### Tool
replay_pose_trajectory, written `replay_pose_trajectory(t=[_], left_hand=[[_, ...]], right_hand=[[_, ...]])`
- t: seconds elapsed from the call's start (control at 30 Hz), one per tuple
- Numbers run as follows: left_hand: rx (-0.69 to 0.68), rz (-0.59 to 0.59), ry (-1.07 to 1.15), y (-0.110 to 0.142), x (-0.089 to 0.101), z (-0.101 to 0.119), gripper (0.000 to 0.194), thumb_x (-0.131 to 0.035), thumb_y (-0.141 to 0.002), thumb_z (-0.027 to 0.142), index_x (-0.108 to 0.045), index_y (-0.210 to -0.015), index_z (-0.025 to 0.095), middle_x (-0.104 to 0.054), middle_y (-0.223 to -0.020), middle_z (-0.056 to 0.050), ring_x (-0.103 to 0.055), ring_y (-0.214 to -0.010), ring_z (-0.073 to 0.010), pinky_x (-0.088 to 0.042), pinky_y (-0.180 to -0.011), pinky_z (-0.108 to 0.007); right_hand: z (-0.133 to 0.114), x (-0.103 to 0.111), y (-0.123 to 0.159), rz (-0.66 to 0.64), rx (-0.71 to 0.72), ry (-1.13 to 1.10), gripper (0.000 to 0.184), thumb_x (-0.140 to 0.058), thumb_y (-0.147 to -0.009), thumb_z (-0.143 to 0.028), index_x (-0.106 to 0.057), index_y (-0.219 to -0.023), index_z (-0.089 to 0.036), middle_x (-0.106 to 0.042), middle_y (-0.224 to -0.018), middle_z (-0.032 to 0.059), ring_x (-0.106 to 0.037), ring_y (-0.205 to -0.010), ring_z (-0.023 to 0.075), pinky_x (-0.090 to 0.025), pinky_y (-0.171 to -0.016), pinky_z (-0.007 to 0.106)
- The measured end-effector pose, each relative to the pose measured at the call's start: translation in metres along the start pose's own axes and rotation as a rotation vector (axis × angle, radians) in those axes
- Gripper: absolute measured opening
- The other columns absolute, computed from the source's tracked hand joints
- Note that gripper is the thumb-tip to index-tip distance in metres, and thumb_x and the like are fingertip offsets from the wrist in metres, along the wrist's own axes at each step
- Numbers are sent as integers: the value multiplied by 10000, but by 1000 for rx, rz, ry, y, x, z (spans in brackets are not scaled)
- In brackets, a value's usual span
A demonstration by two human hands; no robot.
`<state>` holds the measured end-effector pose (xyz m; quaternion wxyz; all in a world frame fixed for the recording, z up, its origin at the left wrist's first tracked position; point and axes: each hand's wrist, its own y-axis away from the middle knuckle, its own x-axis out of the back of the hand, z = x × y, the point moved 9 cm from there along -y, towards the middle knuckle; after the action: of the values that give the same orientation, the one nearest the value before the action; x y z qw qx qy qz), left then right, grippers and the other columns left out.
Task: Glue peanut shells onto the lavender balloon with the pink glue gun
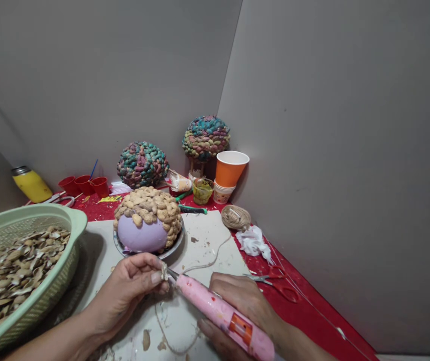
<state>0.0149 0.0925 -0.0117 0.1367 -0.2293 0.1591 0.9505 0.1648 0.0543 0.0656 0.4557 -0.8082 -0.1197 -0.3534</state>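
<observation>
Between its thumb and fingertips, my left hand [134,281] pinches a small pale shell piece [164,272], mostly covered by the fingers. My right hand [239,301] is wrapped around a pink glue gun [203,301], whose dark nozzle meets the piece or almost does; I cannot tell which. Just beyond the hands, a lilac balloon [141,234], partly covered with peanut shells [150,203], rests on a round metal dish [179,243]. Twine [215,259] runs across the pale board [199,235] and passes under the glue gun.
On the left stands a green basket [75,225] full of split shells. Two painted shell-covered balls [143,164], red cups [100,186], an orange cup [231,170] and a yellow bottle [32,184] line the back wall. Scissors [284,290], a twine ball [236,217] and crumpled white plastic [254,243] lie right.
</observation>
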Motion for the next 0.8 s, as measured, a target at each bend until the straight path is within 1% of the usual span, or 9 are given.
replay_pose_trajectory(t=[0.1,0.2,0.33,0.6,0.8], left_hand=[[1,0,-2,0,-1,0,189,-808,-711,223,-698,-839,138,-700,-730,-41,-639,-678,-137,-489,-693,-245],[3,5,2,-1,-1,0,189,-807,-711,223,-694,-836,137,-698,-731,-41,-639,-679,-140,-488,-698,-251],[-2,9,7,-1,0,1,188,-806,-708,214,-689,-833,139,-696,-726,-39,-632,-671,-137,-479,-685,-244],[-14,-1,-1,0,0,3,156,-786,-732,199,-692,-843,142,-691,-735,-35,-621,-681,-125,-460,-680,-226],[-19,-17,2,-1,0,3,140,-773,-746,193,-691,-848,144,-694,-746,-36,-623,-691,-124,-460,-694,-226]], right_hand=[[2,-1,2,5,-22,-34,374,-436,-938,-382,-390,-606,-216,-405,-525,-37,-359,-443,109,-257,-419,262],[2,-1,2,6,-12,-47,364,-444,-930,-378,-388,-610,-215,-400,-530,-42,-352,-443,107,-247,-424,261],[1,-1,0,-8,-6,-23,353,-426,-936,-358,-394,-617,-210,-405,-535,-40,-363,-447,105,-248,-431,256],[-5,0,-4,-9,35,30,414,-352,-975,-376,-410,-601,-209,-406,-511,-34,-349,-426,107,-243,-405,262],[-1,-3,0,-28,22,33,379,-393,-956,-366,-397,-611,-209,-403,-530,-36,-344,-444,105,-233,-421,261]])
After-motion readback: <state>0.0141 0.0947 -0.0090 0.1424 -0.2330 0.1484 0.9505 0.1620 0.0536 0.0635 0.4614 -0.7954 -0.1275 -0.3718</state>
